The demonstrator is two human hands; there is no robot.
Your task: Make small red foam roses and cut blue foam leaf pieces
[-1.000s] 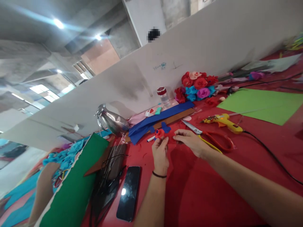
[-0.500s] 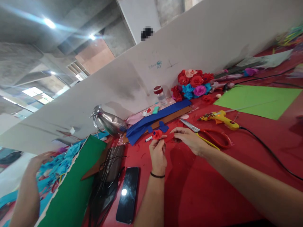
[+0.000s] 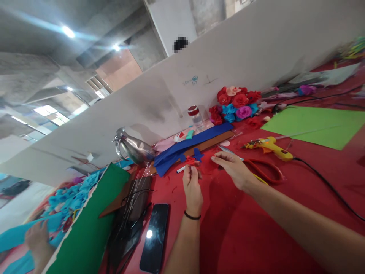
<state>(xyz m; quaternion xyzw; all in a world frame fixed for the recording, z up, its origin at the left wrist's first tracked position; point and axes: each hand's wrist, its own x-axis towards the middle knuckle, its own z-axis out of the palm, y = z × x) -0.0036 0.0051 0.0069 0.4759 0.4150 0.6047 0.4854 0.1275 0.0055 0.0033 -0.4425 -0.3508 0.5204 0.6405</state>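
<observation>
A small red paper flower [image 3: 191,161] is pinched between the thumb and fingers of my left hand [image 3: 193,188], which wears a dark band at the wrist. To its right, my right hand [image 3: 234,167] pinches the end of a red paper strip [image 3: 207,164] that stretches toward the flower. Whether the strip joins the flower is hard to see against the red table. Blue paper scraps [image 3: 197,154] and a white marker [image 3: 180,169] lie just behind the flower. Scissors with red handles [image 3: 266,171] lie partly behind my right hand.
A yellow glue gun [image 3: 269,146] with a black cord lies right, near a green sheet [image 3: 316,123]. Paper flowers [image 3: 238,101], a jar [image 3: 195,116] and a steel jug [image 3: 137,146] line the wall. A phone [image 3: 154,238] and green board [image 3: 88,228] are left; a co-worker's hand [image 3: 38,239] lies beyond.
The flower in my left hand has tilted and its red paper looks more spread. My right hand has shifted slightly right. The co-worker's hand has come down toward the lower left.
</observation>
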